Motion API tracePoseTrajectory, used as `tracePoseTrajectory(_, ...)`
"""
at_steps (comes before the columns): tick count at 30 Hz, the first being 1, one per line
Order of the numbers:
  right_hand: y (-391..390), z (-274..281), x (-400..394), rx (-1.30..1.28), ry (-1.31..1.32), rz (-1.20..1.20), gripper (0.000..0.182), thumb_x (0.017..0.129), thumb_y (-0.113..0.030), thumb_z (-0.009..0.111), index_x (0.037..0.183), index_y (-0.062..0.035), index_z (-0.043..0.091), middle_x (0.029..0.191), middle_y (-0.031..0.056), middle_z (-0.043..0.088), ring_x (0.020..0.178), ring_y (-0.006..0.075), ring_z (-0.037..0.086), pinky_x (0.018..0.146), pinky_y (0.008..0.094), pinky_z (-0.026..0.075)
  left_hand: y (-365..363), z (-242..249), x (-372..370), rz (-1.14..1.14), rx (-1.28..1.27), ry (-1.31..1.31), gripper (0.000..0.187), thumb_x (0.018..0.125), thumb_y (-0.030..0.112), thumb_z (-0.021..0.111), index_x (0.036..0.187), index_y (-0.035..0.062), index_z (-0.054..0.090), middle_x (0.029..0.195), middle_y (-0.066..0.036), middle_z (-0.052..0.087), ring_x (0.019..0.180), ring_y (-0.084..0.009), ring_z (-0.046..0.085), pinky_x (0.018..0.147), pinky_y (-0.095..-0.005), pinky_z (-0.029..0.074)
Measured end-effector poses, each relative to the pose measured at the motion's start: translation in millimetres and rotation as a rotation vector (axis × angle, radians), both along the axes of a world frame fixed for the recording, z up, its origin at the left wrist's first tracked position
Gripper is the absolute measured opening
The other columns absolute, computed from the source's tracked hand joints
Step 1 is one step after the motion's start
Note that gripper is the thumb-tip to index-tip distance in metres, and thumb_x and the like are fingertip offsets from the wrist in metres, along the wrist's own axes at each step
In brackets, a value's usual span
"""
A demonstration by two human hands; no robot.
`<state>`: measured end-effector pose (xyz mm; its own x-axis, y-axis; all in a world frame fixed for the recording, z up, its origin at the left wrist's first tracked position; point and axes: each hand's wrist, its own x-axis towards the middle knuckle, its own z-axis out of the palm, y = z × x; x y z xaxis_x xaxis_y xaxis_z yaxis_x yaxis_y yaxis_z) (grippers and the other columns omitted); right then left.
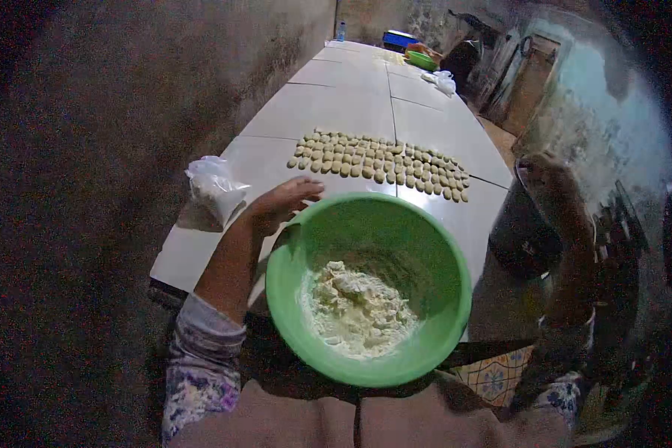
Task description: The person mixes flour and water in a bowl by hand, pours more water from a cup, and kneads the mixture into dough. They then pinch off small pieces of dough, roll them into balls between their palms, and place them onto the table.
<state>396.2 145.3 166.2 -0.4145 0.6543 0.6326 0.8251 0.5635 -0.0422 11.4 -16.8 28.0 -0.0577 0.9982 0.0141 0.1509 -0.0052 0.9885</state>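
Observation:
A large green basin (455,246) sits at the near edge of the tiled table, tilted so its inside shows. Crumbly, pale floury dough (362,310) lies at its bottom. My left hand (287,200) is beside the basin's upper left rim, fingers apart and holding nothing; whether it touches the rim is unclear. Off to the right, away from the basin, my right hand (545,175) is raised and blurred, its fingers too dark to read. Rows of small oval dough pieces (381,160) lie on the table beyond the basin.
A clear plastic bag with something white (216,187) stands on the table's left side. At the far end are a bottle (341,31), a blue container (399,40), a smaller green basin (420,60) and white bags (442,82). A dark round object (526,231) stands right of the table.

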Motion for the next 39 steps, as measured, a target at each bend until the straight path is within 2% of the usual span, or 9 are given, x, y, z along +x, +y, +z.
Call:
tracePoseTrajectory(2, -9.5, -31.9, -40.8, -0.584, 0.193, 0.765, 0.024, 0.077, -0.004, 0.065, 0.101, -0.0040, 0.062, 0.092, 0.0132, 0.061, 0.081, 0.0251, 0.060, 0.076, 0.0348, 0.048, 35.8, -13.7, -5.5, -0.234, -0.005, -0.141, 0.054, 0.088, 0.042, 0.054, 0.129, 0.0076, 0.043, 0.119, -0.011, 0.051, 0.106, -0.0215, 0.052, 0.094, -0.0361, 0.041)
tracePoseTrajectory(4, -66.8, -33.9, -96.2, -0.844, -0.406, 0.615, 0.033, 0.082, -0.023, 0.065, 0.109, -0.0047, 0.060, 0.104, 0.0148, 0.059, 0.095, 0.0311, 0.059, 0.082, 0.0389, 0.048, 40.9, -15.5, 6.0, -0.306, -0.111, -0.523, 0.046, 0.086, 0.036, 0.056, 0.123, 0.0093, 0.051, 0.112, -0.011, 0.056, 0.104, -0.0181, 0.054, 0.092, -0.0363, 0.045)
tracePoseTrajectory(5, -52.2, -78.4, -114.7, -0.488, -0.589, 1.039, 0.040, 0.085, -0.031, 0.061, 0.115, -0.0053, 0.056, 0.111, 0.0180, 0.055, 0.096, 0.0349, 0.058, 0.085, 0.0431, 0.047, 46.0, -23.9, 6.0, -0.326, -0.134, -0.568, 0.045, 0.086, 0.036, 0.056, 0.122, 0.0093, 0.051, 0.111, -0.011, 0.056, 0.104, -0.0180, 0.054, 0.091, -0.0362, 0.045)
tracePoseTrajectory(11, -89.8, -144.1, -188.6, -0.994, -0.803, 0.800, 0.048, 0.082, -0.018, 0.059, 0.126, -0.0052, 0.044, 0.120, 0.0240, 0.047, 0.102, 0.0406, 0.055, 0.087, 0.0447, 0.048, 33.3, -52.5, -5.4, -0.205, -0.181, -0.654, 0.041, 0.084, 0.037, 0.058, 0.115, 0.0098, 0.056, 0.107, -0.010, 0.058, 0.099, -0.0171, 0.056, 0.089, -0.0356, 0.046)
tracePoseTrajectory(20, -118.7, -128.2, -129.3, -0.671, -1.147, 1.265, 0.044, 0.082, -0.017, 0.052, 0.126, -0.0112, 0.046, 0.124, 0.0208, 0.043, 0.101, 0.0370, 0.054, 0.085, 0.0407, 0.051, 3.1, -48.1, -2.2, -0.073, -0.061, -0.599, 0.025, 0.081, 0.031, 0.060, 0.095, 0.0108, 0.064, 0.094, -0.004, 0.062, 0.086, -0.0153, 0.060, 0.084, -0.0335, 0.048)
tracePoseTrajectory(21, -121.0, -127.0, -119.3, -0.645, -1.118, 1.298, 0.044, 0.083, -0.017, 0.051, 0.126, -0.0099, 0.045, 0.123, 0.0205, 0.044, 0.104, 0.0362, 0.053, 0.082, 0.0402, 0.052, 21.3, -34.0, -6.5, -0.002, -0.516, -0.792, 0.022, 0.083, 0.010, 0.057, 0.105, 0.0092, 0.062, 0.099, -0.004, 0.062, 0.091, -0.0163, 0.059, 0.088, -0.0336, 0.048)
tracePoseTrajectory(27, -129.3, -133.4, -130.3, -1.142, -1.256, 1.124, 0.036, 0.087, -0.018, 0.045, 0.121, -0.0069, 0.047, 0.094, 0.0196, 0.057, 0.079, 0.0348, 0.062, 0.068, 0.0426, 0.055, -18.3, -13.7, 18.3, -0.040, -0.003, -0.748, 0.025, 0.083, 0.004, 0.054, 0.106, 0.0081, 0.061, 0.100, -0.004, 0.062, 0.093, -0.0156, 0.059, 0.089, -0.0325, 0.048)
tracePoseTrajectory(31, -125.0, -128.5, -154.6, -0.925, -1.342, 1.177, 0.040, 0.087, -0.014, 0.042, 0.127, -0.0067, 0.044, 0.115, 0.0203, 0.050, 0.077, 0.0357, 0.060, 0.073, 0.0393, 0.053, -29.6, -8.1, 23.8, 0.010, 0.065, -0.809, 0.027, 0.082, 0.000, 0.052, 0.107, 0.0074, 0.061, 0.101, -0.004, 0.062, 0.094, -0.0150, 0.058, 0.089, -0.0318, 0.047)
tracePoseTrajectory(39, -95.5, -132.5, -200.8, -0.869, -0.628, 0.977, 0.033, 0.082, -0.011, 0.056, 0.114, -0.0028, 0.049, 0.116, 0.0233, 0.047, 0.101, 0.0404, 0.055, 0.089, 0.0466, 0.046, -42.2, -1.9, 25.3, -0.092, 0.255, -0.655, 0.027, 0.083, 0.000, 0.052, 0.109, 0.0033, 0.059, 0.118, -0.007, 0.058, 0.105, -0.0163, 0.056, 0.097, -0.0309, 0.044)
